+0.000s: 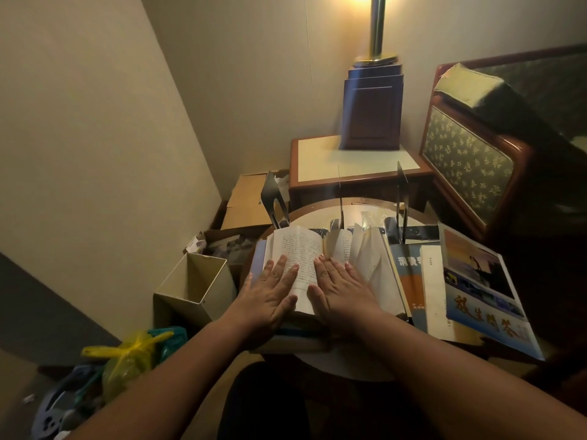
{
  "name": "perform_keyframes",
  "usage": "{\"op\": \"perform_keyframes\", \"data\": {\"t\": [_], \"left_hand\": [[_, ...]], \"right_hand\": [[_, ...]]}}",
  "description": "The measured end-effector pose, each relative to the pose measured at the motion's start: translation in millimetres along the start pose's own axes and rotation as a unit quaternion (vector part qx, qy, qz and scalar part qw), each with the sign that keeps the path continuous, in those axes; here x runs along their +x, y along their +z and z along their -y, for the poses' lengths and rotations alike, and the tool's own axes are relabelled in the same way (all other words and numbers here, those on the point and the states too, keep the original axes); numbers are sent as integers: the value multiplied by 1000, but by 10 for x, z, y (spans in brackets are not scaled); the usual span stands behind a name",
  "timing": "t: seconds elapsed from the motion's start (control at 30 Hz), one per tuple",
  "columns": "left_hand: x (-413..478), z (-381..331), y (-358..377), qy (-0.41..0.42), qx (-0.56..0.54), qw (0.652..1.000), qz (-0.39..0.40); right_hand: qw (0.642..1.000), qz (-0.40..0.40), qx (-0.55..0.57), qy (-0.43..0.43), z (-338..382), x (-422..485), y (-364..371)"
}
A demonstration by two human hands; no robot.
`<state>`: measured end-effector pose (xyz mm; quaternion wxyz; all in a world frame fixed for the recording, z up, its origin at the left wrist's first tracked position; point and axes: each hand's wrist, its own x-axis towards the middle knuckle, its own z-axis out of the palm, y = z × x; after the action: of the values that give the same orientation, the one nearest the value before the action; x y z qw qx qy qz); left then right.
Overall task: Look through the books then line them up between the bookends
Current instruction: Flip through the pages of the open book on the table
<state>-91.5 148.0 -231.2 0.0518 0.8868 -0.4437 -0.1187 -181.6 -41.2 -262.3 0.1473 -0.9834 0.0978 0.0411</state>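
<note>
An open book (301,249) lies on the round table (346,366) in front of me. My left hand (270,293) rests flat on its left page, fingers spread. Flat on the right side lies my right hand (341,290), and past its fingers several pages (365,249) stand fanned up. Three dark metal bookends stand upright behind the book: a left bookend (274,198), a middle bookend (340,204) and a right bookend (401,201). To the right lie a blue and orange book (408,268), a white book (433,287) and a large blue magazine (482,290).
A side table (355,163) with a lamp base (371,112) stands behind the round table, and a patterned chair (470,166) is at the right. Cardboard boxes (247,201), an open white box (197,287) and yellow and green plastic bags (133,357) crowd the floor at the left.
</note>
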Motion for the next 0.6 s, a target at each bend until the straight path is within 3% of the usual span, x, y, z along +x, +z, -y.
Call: {"op": "perform_keyframes", "data": {"t": [0.33,0.6], "left_hand": [[601,-71,-319,-40,78,996,27],[898,40,-184,-81,-20,996,-1]], "right_hand": [[1000,-26,8,2,20,-17,20],[996,-83,17,-15,-40,-16,-2]]}}
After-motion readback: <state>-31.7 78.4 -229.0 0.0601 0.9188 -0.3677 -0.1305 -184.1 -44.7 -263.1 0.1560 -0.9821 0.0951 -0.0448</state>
